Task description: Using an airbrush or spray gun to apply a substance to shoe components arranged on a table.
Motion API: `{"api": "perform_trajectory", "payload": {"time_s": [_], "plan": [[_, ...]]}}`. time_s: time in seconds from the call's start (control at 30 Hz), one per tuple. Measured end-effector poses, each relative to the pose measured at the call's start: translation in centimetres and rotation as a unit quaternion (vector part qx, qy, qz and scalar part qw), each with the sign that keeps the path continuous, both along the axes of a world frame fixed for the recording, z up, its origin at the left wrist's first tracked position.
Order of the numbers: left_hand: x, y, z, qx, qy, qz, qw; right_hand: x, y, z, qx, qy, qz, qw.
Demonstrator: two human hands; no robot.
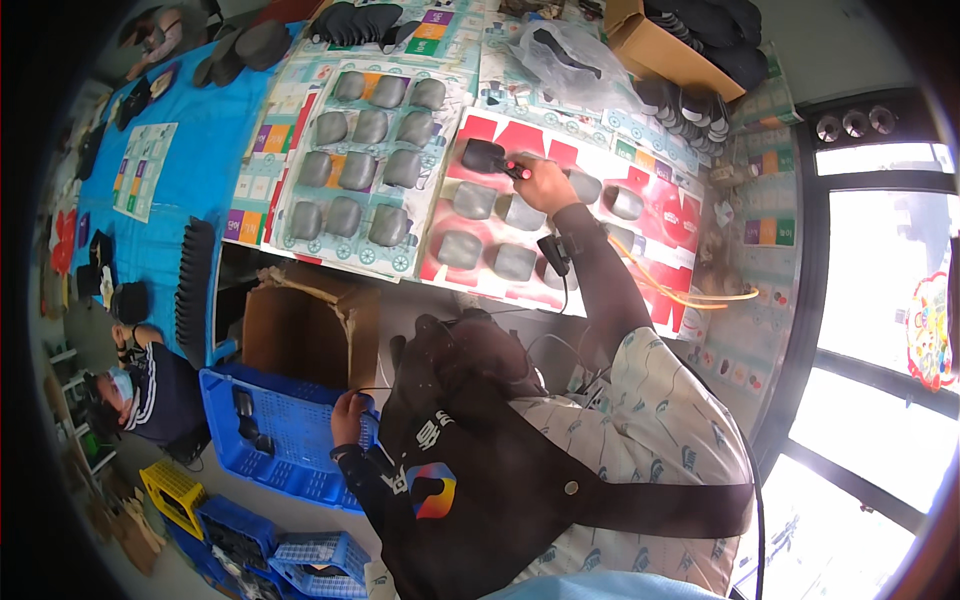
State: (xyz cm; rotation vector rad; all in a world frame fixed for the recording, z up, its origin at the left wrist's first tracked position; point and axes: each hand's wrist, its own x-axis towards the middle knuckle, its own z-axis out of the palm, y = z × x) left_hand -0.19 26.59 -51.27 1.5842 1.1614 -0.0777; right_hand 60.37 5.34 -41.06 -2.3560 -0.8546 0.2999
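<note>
Head: clamping right hand (545, 187) on red-tipped tool (519, 171) among grey pads (515, 263), likely spaced for access; not making out grip of left hand (348, 416).

White daylight pours through the glazed door (875, 250) on the right, blowing its panes out. The blue worktop (205, 125) at left is evenly lit; shadow fills the low cardboard box (300, 335). Fisheye curvature bends the door, fine detail softens toward the left rim, and black vignetting rounds the corners.

Grey pads (472, 200) around right hand (545, 185), lanes between them, orange hose (650, 277) over red board (675, 205)
</note>
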Motion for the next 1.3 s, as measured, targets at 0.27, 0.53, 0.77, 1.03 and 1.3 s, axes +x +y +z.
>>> {"api": "perform_trajectory", "payload": {"time_s": [0.27, 0.53, 0.77, 1.03, 1.3], "plan": [[-1.0, -0.5, -1.1, -0.034, 0.0, 0.029, 0.999, 0.5, 0.5, -1.7, 0.015, -0.007, 0.011, 1.0], [-0.3, -0.6, -0.9, -0.029, 0.013, 0.022, 0.999, 1.0, 0.2, -2.5, -0.036, 0.007, 0.035, 0.999], [0.6, -0.5, 0.0, -0.017, 0.011, 0.008, 1.0, 1.5, -0.6, -2.1, -0.007, 0.005, 0.01, 1.0], [0.2, -0.5, -0.3, -0.03, 0.019, 0.013, 0.999, 2.1, -1.5, -0.4, -0.015, 0.03, -0.013, 0.999], [0.7, -0.2, -0.7, -0.06, 0.025, -0.018, 0.998, 6.2, 0.0, -0.8, -0.078, 0.083, -0.033, 0.993]]}}
